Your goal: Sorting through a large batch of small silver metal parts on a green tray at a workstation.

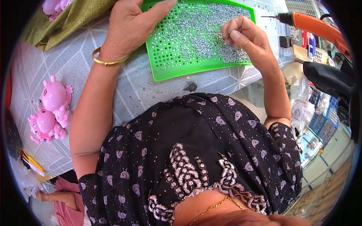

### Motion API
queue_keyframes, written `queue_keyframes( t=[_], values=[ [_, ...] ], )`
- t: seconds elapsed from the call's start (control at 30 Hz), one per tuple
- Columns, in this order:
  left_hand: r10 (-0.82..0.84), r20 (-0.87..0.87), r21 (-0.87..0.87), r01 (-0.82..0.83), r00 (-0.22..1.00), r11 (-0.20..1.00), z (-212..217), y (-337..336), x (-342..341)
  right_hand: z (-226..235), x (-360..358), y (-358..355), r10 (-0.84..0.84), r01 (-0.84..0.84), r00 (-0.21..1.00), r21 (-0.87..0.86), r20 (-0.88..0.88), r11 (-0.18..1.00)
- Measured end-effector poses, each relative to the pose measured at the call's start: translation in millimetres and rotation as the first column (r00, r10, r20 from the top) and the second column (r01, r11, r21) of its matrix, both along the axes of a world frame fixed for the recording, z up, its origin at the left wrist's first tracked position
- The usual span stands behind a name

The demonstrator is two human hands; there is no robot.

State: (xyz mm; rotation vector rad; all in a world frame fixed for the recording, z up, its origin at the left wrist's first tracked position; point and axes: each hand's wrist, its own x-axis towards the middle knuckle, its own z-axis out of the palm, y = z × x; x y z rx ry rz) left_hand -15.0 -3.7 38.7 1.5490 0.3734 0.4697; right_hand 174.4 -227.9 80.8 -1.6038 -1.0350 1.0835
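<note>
A bright green perforated tray (155, 71) lies at the far side of the table, strewn with small silvery screws (196, 41). Many of its left-hand holes have screws standing in them; loose ones lie thicker toward the right. My left hand (135, 26) grips the tray's left end, its thumb stretched over the rim; the other fingers run out of view at the top. Over the heaped screws on the right, my right hand (249, 39) is closed, thumb against curled fingers. Whatever is pinched there is too small to make out.
Pink toy figures (52, 105) sit on the left of the patterned tabletop (132, 90). A greenish woven sack (71, 22) lies far left. An orange electric screwdriver (313, 26) juts in at right. A small dark part (191, 87) lies near the tray. Another person's arm (60, 197) shows lower left.
</note>
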Motion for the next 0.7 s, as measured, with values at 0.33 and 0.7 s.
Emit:
queue_keyframes(
  t=[0.33, 0.7],
  values=[
    [0.04, 0.025, 0.069, -0.041, 0.999, 0.997, -1, -1, -1, -4, 13, 6, -0.089, 0.129, 0.889, 0.059, -0.45, 0.99],
    [0.004, 0.005, -0.006, -0.004, 1.0, 1.0, 1, -1, 3, 3, 45, 28, -0.482, 0.335, 0.506, 0.352, 0.715, 0.874]
  ],
)
